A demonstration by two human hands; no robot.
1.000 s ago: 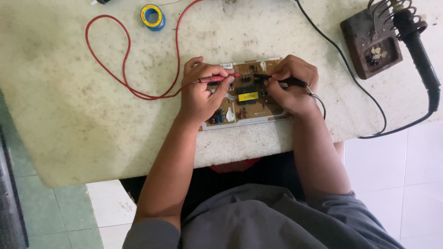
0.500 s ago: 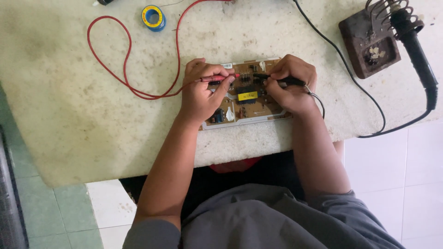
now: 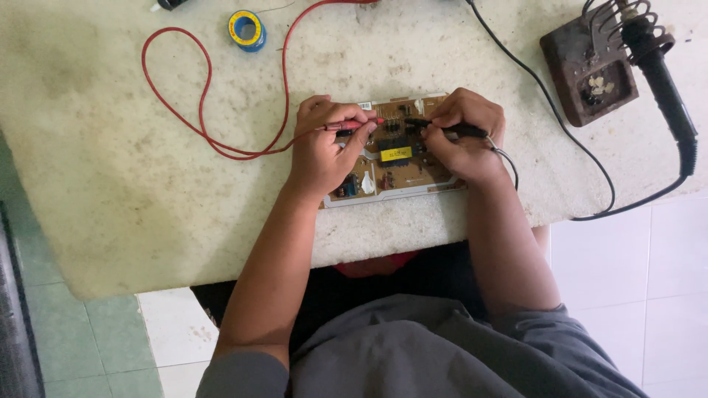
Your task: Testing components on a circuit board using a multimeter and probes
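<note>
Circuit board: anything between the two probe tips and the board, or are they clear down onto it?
Nothing visible blocks them. The left hand holds the red probe and the right hand the black probe, both tips pointing inward over the circuit board near its yellow-labelled part. Exact tip contact is too small to tell.

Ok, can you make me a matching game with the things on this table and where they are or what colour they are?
Things:
1. red probe
2. black probe
3. solder spool
4. soldering iron

Descriptions:
A. blue and yellow ring, far side of the table
B. held in the right hand
C. resting in a coil stand, far right
D. held in the left hand over the circuit board

Pairs: 1-D, 2-B, 3-A, 4-C
</note>
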